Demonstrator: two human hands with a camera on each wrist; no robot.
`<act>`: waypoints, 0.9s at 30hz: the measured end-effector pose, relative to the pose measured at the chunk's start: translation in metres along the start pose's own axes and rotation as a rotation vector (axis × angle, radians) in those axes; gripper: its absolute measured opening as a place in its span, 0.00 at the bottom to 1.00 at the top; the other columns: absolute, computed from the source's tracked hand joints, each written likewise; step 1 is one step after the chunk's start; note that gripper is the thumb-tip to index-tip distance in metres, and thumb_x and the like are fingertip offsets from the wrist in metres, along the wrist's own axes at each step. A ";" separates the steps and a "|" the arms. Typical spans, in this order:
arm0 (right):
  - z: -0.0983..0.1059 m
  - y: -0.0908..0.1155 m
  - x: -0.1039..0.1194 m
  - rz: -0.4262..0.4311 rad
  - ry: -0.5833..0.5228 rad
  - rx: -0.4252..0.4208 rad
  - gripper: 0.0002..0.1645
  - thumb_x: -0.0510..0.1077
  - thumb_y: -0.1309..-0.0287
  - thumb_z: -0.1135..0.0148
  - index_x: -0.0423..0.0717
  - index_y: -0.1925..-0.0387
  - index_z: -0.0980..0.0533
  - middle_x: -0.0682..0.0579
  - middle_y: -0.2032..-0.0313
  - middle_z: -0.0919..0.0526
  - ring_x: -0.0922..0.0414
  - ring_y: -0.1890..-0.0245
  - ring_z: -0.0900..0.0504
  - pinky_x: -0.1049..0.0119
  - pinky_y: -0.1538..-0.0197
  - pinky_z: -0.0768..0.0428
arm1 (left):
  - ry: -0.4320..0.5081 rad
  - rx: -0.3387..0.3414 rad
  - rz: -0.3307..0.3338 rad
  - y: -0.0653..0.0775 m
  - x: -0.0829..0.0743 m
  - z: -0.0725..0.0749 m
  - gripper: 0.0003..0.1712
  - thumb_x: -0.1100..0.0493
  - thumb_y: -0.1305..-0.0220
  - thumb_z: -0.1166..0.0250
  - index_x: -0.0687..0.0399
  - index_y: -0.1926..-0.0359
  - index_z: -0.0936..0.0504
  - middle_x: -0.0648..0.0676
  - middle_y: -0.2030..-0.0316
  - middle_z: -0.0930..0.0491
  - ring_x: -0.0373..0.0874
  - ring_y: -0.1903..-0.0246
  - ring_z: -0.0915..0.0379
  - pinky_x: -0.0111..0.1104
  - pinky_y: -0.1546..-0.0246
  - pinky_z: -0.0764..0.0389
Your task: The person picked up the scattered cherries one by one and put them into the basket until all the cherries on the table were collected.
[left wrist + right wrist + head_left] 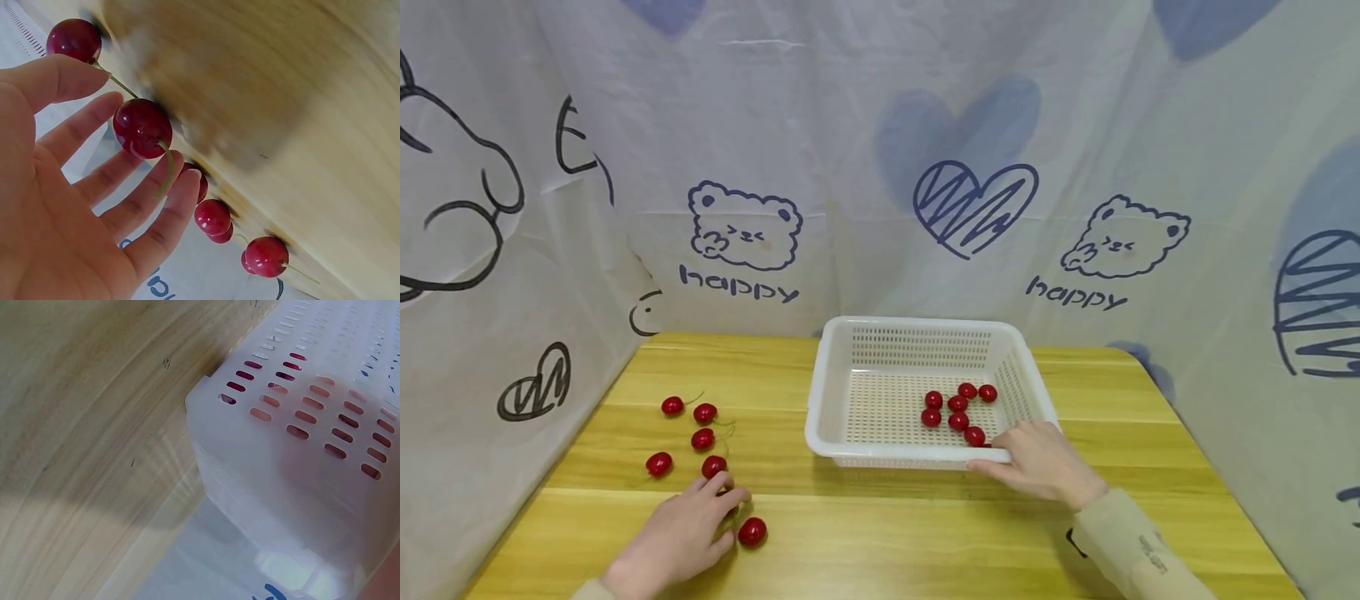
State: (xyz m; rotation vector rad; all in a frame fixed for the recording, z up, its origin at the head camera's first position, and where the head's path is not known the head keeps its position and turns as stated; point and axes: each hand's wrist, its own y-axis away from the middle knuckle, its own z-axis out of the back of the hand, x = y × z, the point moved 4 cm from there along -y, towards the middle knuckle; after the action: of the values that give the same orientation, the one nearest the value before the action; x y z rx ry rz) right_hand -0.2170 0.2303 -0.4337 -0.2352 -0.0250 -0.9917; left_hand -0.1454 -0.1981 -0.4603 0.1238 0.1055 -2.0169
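My left hand [681, 533] is low over the table at the left, thumb and fingers spread around a red cherry [142, 128] with a green stem. The fingertips are right at this cherry, which the hand mostly hides in the head view. Another cherry [752, 532] lies just right of the thumb. My right hand [1041, 462] grips the front right corner of a white plastic basket [880, 452], thumb outside the rim and fingers over it, inside. Several cherries [958, 421] lie on the basket's right side; the fingers partly cover one. Fingers show through the slots in the right wrist view.
More cherries with stems [703, 439] lie loose on the wooden table [865, 542], beyond the left hand. A white printed curtain [850, 167] hangs behind the table and along both sides.
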 end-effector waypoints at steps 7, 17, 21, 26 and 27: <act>0.000 -0.001 0.000 -0.007 0.002 0.008 0.29 0.77 0.47 0.53 0.66 0.88 0.33 0.69 0.91 0.37 0.68 0.88 0.38 0.71 0.82 0.38 | 0.019 0.026 0.031 -0.003 0.003 -0.005 0.17 0.57 0.51 0.32 0.44 0.57 0.22 0.46 0.61 0.33 0.45 0.65 0.33 0.39 0.72 0.26; -0.001 0.000 -0.001 -0.010 -0.003 0.004 0.28 0.77 0.47 0.52 0.66 0.88 0.32 0.69 0.91 0.37 0.68 0.88 0.38 0.71 0.83 0.38 | 0.071 0.034 0.029 -0.010 0.007 -0.006 0.15 0.66 0.52 0.35 0.43 0.66 0.28 0.47 0.68 0.38 0.44 0.73 0.39 0.35 0.77 0.32; -0.002 0.000 -0.002 -0.013 0.004 0.003 0.28 0.78 0.47 0.52 0.66 0.88 0.32 0.69 0.91 0.37 0.68 0.88 0.38 0.71 0.83 0.38 | 0.083 0.032 0.025 -0.013 0.007 -0.007 0.15 0.67 0.51 0.35 0.44 0.69 0.31 0.48 0.70 0.39 0.44 0.74 0.39 0.36 0.78 0.33; -0.002 0.000 -0.002 -0.015 -0.002 0.004 0.28 0.78 0.48 0.52 0.66 0.88 0.32 0.69 0.91 0.37 0.68 0.89 0.38 0.71 0.83 0.38 | 0.097 0.043 0.045 -0.017 0.008 -0.009 0.17 0.68 0.52 0.35 0.43 0.70 0.32 0.47 0.71 0.39 0.44 0.75 0.40 0.36 0.77 0.33; -0.002 0.000 -0.001 -0.015 -0.004 0.004 0.28 0.78 0.48 0.52 0.66 0.88 0.32 0.69 0.91 0.37 0.68 0.89 0.38 0.71 0.83 0.38 | 0.097 0.047 0.051 -0.017 0.008 -0.009 0.18 0.69 0.53 0.35 0.43 0.71 0.32 0.47 0.72 0.39 0.44 0.75 0.40 0.36 0.77 0.33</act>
State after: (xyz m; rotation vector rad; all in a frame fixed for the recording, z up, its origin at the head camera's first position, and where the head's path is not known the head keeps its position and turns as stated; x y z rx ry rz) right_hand -0.2183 0.2309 -0.4359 -0.2336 -0.0320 -1.0064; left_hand -0.1643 -0.1965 -0.4705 0.2521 0.1159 -1.9635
